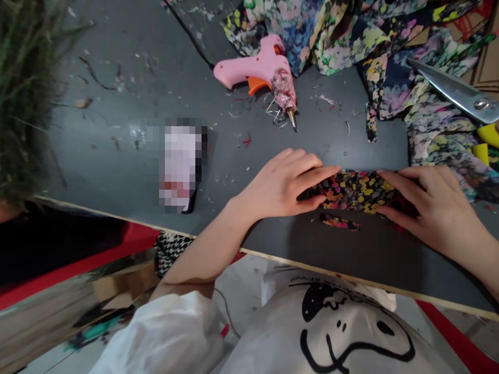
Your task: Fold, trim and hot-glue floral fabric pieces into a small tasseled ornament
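A strip of dark floral fabric (356, 191) stretches between my two hands just above or on the grey tabletop. My left hand (290, 182) pinches its left end between thumb and fingers. At the other end, my right hand (429, 202) grips the strip the same way, with something dark red partly hidden under the palm. A small narrow scrap of the floral fabric (340, 222) lies on the table just below the strip. Beyond my hands rests a pink glue gun (249, 67) with an orange trigger, its metal nozzle pointing toward me.
Crumpled floral cloth (343, 36) covers the back right. Large scissors (460, 93) with yellow handles lie on it. A phone (179, 166), its screen blurred, lies left of my arm. Dry greenery (27, 93) fills the far left. Thread bits and glue litter the grey table (117, 130).
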`<act>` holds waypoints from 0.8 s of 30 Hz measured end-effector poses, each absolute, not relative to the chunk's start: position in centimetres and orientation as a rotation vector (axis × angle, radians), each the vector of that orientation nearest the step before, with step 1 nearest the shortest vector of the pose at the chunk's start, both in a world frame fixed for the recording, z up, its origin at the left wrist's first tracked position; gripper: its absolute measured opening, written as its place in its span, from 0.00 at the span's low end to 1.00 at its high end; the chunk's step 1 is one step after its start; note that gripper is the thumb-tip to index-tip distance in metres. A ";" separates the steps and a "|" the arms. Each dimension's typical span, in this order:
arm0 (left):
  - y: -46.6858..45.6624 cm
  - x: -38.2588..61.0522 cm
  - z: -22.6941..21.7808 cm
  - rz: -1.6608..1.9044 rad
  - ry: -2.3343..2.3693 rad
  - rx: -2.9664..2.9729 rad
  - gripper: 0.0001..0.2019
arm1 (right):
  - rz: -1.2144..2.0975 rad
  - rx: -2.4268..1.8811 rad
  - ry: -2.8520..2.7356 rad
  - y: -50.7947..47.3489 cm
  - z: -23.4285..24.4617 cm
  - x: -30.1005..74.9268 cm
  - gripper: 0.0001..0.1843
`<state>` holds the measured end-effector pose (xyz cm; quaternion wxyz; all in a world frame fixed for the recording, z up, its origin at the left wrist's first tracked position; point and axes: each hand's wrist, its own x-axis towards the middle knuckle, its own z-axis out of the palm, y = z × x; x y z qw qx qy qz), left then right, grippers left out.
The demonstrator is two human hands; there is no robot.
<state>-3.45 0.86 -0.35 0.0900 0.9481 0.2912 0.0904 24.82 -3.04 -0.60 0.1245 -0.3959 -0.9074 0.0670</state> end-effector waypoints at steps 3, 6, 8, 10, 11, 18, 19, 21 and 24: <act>0.8 -3.3 -0.6 0.300 0.900 2.809 0.22 | 0.213 -1.153 -2.639 -3.1 -0.6 24.8 0.24; 0.8 -3.3 -0.8 0.375 0.897 2.755 0.21 | 0.213 -1.144 -2.645 -3.0 -0.5 24.8 0.23; 0.8 -3.3 -0.9 0.391 0.903 2.735 0.20 | 0.209 -1.133 -2.646 -3.0 -0.4 24.8 0.23; 0.8 -3.4 -1.0 0.402 0.915 2.727 0.18 | 0.192 -1.126 -2.640 -3.0 -0.4 24.7 0.23; 0.8 -3.5 -1.1 0.417 0.922 2.726 0.17 | 0.178 -1.126 -2.637 -3.0 -0.4 24.7 0.23; 0.9 -3.4 -0.9 0.555 0.979 2.700 0.13 | 0.190 -1.107 -2.632 -3.1 -0.6 24.7 0.23; 0.9 -3.3 -0.9 0.557 1.007 2.675 0.14 | 0.196 -1.101 -2.627 -3.1 -0.6 24.8 0.23; 0.9 -3.3 -0.8 0.577 1.047 2.629 0.14 | 0.207 -1.100 -2.626 -3.1 -0.6 24.8 0.22; 0.9 -3.3 -0.8 0.632 1.046 2.596 0.10 | 0.236 -1.112 -2.626 -3.1 -0.6 24.9 0.22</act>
